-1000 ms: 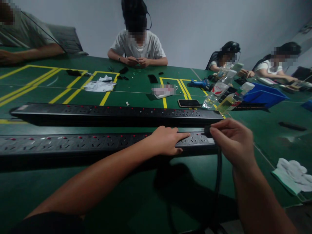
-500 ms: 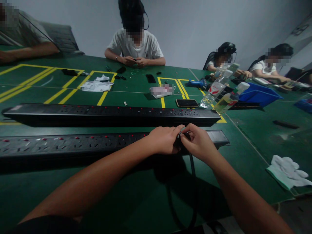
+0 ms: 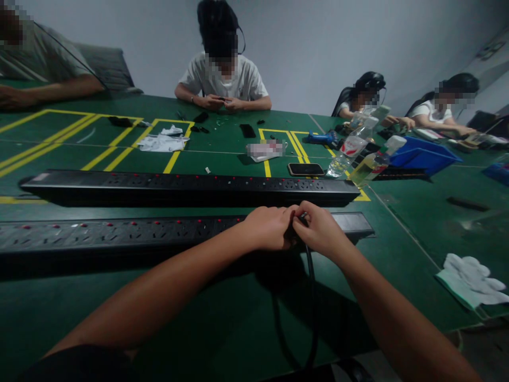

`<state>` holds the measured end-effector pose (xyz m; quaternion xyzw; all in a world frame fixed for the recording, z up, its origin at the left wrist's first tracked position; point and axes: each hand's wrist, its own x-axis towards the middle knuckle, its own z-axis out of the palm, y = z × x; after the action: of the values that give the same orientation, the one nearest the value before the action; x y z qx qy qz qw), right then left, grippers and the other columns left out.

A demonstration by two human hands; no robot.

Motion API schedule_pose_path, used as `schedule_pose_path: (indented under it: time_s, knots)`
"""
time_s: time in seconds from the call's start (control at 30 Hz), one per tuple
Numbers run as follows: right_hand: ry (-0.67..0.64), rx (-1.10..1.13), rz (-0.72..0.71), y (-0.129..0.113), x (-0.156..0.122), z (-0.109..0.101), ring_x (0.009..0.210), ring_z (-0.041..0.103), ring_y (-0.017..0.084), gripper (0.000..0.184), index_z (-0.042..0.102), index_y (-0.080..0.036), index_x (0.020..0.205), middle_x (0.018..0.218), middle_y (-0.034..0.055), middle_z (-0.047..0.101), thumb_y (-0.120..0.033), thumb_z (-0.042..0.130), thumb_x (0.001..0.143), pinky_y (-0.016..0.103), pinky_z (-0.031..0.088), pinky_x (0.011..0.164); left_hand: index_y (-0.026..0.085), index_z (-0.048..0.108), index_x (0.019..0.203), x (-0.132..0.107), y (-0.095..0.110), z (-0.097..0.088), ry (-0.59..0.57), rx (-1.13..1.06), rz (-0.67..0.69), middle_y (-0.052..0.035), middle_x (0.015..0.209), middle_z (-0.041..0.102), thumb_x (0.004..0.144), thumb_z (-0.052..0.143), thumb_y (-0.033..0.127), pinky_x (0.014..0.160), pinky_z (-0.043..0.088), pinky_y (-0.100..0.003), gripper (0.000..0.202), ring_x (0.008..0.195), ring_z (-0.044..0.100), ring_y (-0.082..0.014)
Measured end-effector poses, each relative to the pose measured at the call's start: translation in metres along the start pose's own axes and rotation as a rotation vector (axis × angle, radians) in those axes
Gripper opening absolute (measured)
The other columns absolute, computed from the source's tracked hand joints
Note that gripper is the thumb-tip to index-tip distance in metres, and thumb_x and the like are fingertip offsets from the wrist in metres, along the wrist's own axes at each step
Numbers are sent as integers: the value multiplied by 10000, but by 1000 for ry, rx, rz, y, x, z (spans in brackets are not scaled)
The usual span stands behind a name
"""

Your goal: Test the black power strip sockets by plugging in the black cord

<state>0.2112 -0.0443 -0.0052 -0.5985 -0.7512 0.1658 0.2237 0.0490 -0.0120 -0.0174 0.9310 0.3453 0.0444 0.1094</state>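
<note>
Nearer to me lies a long black power strip (image 3: 119, 236) with sockets and a line of red switches. My left hand (image 3: 272, 225) is closed at its right part, fingers curled; what they grip is hidden. Right beside it, my right hand (image 3: 320, 231) pinches the end of a black cable (image 3: 310, 281) between thumb and fingers. The two hands meet at the fingertips. From there the cable hangs in a loop toward the table's front edge. Behind lies a second black power strip (image 3: 191, 188), roughly parallel and untouched.
Past the strips lie a phone (image 3: 306, 169), a crumpled white cloth (image 3: 163, 142), a clear bottle (image 3: 350, 146), a bottle with yellowish liquid (image 3: 374, 167) and a blue bin (image 3: 423, 154). White gloves (image 3: 471, 278) rest at right. Several people sit around the green table (image 3: 405, 265).
My fingertips have drawn closer together, and the small greenish bit between them is out of sight. The cable beneath my right hand has shifted slightly left. The view has turned a little.
</note>
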Motion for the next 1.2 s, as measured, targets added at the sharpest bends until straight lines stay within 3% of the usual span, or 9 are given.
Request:
schedule_pose_path:
  time_s: [0.13,0.2,0.3,0.4,0.57,0.73,0.9,1.2]
  knots:
    - [19,53,25,3,-3,3,510,450,128,77,565,-208,794,558,-29,520,-271,532,824,252,256,492,218,371,1335,-11,-6,-10,-77,32,10,-99,1185,621,781,546,502,788,503,-396,647,1007,631,-291]
    - [24,73,32,3,-5,3,499,435,124,88,569,-207,802,545,-35,499,-285,535,828,251,245,485,255,300,1406,-20,-14,-19,-155,42,-12,-93,1228,606,741,600,454,765,506,-372,756,997,642,-280]
    - [27,93,43,3,-8,4,474,404,119,98,566,-212,815,514,-52,444,-302,535,837,252,225,476,269,443,1286,-31,-24,-32,-263,59,-75,-73,1130,659,697,637,496,679,506,-350,660,891,673,-274]
    - [26,105,50,2,-10,3,457,386,115,114,563,-214,818,494,-62,404,-320,531,849,255,211,473,245,528,1146,-34,-30,-39,-245,121,-25,-74,1041,695,688,642,523,671,498,-362,548,850,680,-286]
    - [-1,103,26,6,-11,-2,466,397,116,140,574,-218,852,504,-64,405,-350,528,861,257,205,474,234,539,1129,-28,-30,-39,-220,187,38,-82,1005,711,690,637,567,673,491,-366,560,828,686,-294]
    - [4,121,27,20,-10,-14,492,421,116,108,564,-205,791,533,-50,460,-301,534,830,254,233,480,234,503,1226,-23,-18,-36,-165,177,74,-89,1077,692,741,589,585,698,489,-370,604,880,681,-297]
    - [-42,130,33,31,-7,-21,497,431,117,80,551,-198,752,531,-49,461,-260,534,798,249,244,475,207,356,1408,-20,-10,-25,-134,172,83,-126,1173,650,782,554,594,718,487,-381,762,951,662,-309]
    - [-23,138,44,35,-3,-18,541,468,127,125,544,-191,738,584,-33,509,-277,514,825,244,282,494,193,277,1457,-18,-7,-18,-112,111,112,-120,1215,603,815,548,519,790,480,-367,769,1008,624,-281]
